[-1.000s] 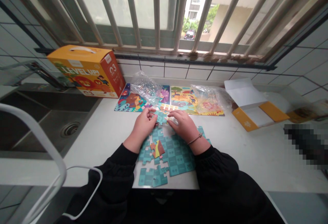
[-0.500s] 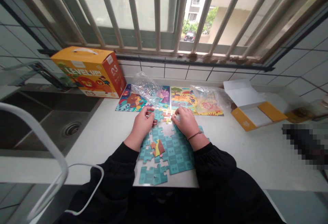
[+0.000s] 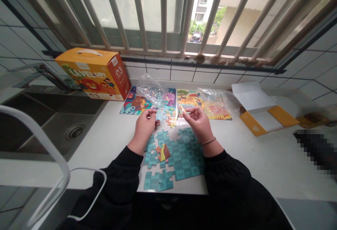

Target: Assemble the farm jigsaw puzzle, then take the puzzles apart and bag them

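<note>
My left hand point(image 3: 144, 125) is closed, pinching a pale teal puzzle piece point(image 3: 160, 115) between thumb and fingers. Between the thumb and fingers of my right hand point(image 3: 199, 124) is a small orange-and-white puzzle piece point(image 3: 181, 110), held tilted. Below and between the hands, an orange-and-yellow puzzle piece point(image 3: 171, 122) lies on the counter. Nearer me spreads a joined block of teal puzzle pieces point(image 3: 188, 159), face down, with several loose teal pieces point(image 3: 151, 158) at its left. A brown-and-yellow piece point(image 3: 164, 152) rests on top of them.
Two picture sheets point(image 3: 131, 106) lie behind the hands, partly under clear plastic bags point(image 3: 151, 91). An orange box point(image 3: 92, 75) stands at back left beside the sink point(image 3: 55, 124). An opened yellow-and-white box point(image 3: 263, 119) sits at right. A white cable point(image 3: 56, 156) loops at front left.
My right hand has risen off the counter and shifted slightly right, bringing up the orange-and-white piece. The piece in my left hand now shows more clearly. The view has shifted slightly.
</note>
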`<state>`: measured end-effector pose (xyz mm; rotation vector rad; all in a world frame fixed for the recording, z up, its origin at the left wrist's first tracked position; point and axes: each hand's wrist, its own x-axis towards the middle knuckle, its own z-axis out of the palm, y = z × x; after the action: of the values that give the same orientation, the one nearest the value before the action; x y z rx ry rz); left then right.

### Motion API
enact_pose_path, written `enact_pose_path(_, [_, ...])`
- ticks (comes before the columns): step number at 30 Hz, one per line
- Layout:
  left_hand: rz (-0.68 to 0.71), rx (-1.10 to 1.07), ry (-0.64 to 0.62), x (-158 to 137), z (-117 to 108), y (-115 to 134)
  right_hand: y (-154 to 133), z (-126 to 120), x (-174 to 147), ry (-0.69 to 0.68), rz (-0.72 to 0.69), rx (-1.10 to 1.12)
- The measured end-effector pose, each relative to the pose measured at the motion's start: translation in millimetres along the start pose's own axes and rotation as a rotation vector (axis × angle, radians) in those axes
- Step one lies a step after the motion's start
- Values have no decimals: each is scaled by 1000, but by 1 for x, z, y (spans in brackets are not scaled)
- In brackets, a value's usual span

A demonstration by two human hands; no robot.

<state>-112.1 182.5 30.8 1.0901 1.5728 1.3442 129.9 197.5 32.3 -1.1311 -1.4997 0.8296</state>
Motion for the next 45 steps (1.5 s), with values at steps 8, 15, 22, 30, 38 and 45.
enact_pose_path(8, [-53,-23,-146,-3,6,-5,-5,5,-2,-58,114,324])
enact_pose_path(15, [-43,-91,-257,-9,9,-1,-5,6,-8,-134,-75,33])
enact_pose_path(22, [25,-30,-389,-12,8,-1,-12,13,-11,-337,-400,-296])
enact_pose_path(30, [26,20,-198,-5,7,-12,10,8,-6,-145,-262,-606])
enact_pose_path(38, [48,206,-123,-5,2,-7,22,7,-4,-213,-183,-728])
enact_pose_path(45, [52,269,-105,-6,0,-4,21,10,-4,-241,-161,-778])
